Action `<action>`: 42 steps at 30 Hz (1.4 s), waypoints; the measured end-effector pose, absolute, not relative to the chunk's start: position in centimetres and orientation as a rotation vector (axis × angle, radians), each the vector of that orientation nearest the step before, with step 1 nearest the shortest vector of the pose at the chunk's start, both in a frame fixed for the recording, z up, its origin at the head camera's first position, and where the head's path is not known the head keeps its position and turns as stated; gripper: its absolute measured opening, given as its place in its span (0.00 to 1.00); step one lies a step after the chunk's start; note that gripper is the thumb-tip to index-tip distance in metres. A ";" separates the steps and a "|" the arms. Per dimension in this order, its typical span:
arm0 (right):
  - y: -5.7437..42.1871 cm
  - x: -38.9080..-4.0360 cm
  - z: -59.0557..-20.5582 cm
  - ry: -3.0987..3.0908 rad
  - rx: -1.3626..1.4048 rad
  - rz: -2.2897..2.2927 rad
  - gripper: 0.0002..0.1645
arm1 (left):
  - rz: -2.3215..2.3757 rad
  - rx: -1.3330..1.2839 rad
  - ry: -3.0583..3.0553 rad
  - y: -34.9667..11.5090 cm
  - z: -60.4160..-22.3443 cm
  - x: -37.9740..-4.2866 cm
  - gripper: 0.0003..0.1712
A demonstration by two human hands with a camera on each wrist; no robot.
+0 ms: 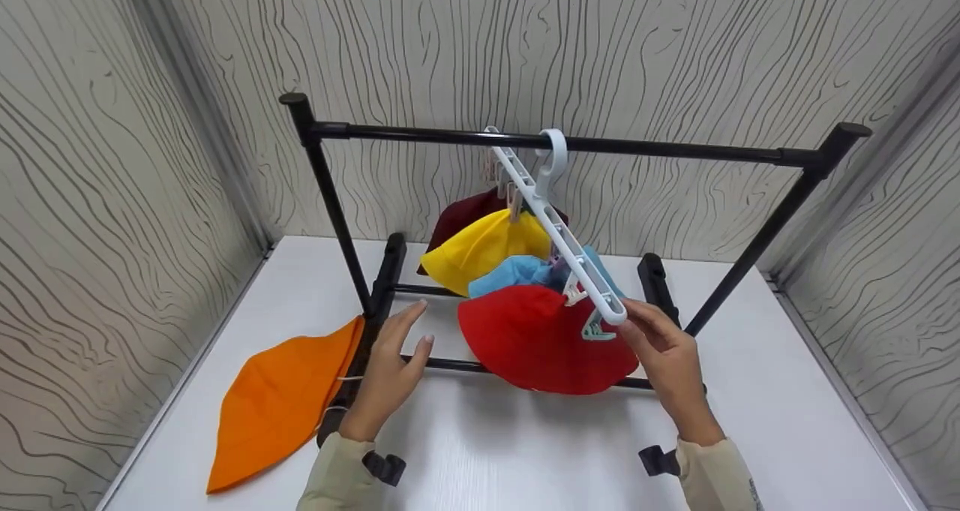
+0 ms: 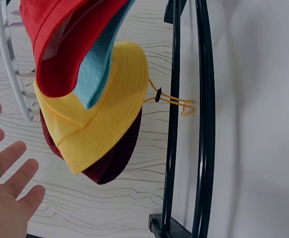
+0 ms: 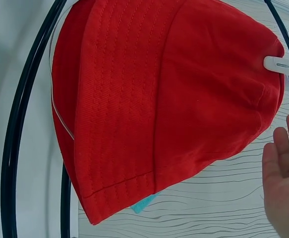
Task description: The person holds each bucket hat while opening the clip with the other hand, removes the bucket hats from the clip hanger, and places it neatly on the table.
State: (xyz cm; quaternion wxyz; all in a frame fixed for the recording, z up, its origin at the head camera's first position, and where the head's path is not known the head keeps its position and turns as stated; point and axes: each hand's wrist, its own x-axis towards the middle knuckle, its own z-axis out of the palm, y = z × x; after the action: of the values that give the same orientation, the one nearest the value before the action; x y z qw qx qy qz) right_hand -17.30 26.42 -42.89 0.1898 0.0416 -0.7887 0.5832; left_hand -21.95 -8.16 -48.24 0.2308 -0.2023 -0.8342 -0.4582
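A white clip hanger (image 1: 562, 229) hooks over the black rack's top bar. From its clips hang a red bucket hat (image 1: 540, 331), a light blue hat (image 1: 510, 272), a yellow hat (image 1: 480, 250) and a dark maroon hat (image 1: 457, 218). My right hand (image 1: 671, 361) pinches the hanger's near end between thumb and forefinger; its other fingers are extended in the right wrist view. A white clip (image 3: 283, 65) grips the red hat's crown. Beside it hangs a mint clip (image 1: 598, 329). My left hand (image 1: 390, 372), fingers apart and holding nothing, hovers left of the red hat.
An orange bucket hat (image 1: 281, 398) lies on the white table at the left, against the rack's foot. The black rack (image 1: 675, 148) has two uprights and low crossbars (image 1: 450, 365). Patterned wall panels (image 1: 420, 46) enclose the back and sides. A yellow cord (image 2: 176, 100) dangles from the yellow hat.
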 end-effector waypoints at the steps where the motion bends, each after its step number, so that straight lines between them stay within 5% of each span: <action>1: 26.5 -17.4 -42.8 -2.223 0.116 1.637 0.23 | -1.266 -0.565 -2.296 -8.0 -48.1 -22.0 0.27; 42: 26.4 -19.3 -40.5 -2.286 0.240 1.690 0.29 | -1.249 -0.892 -2.391 -2.1 -44.5 -23.4 0.29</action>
State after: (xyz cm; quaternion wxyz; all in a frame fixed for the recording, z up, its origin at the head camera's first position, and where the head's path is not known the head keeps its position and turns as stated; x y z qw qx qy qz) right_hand -19.30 26.37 -40.47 0.1435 0.0832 -0.7930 0.5862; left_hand -23.41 -2.09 -44.45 0.1497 -0.3104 -0.8320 -0.4348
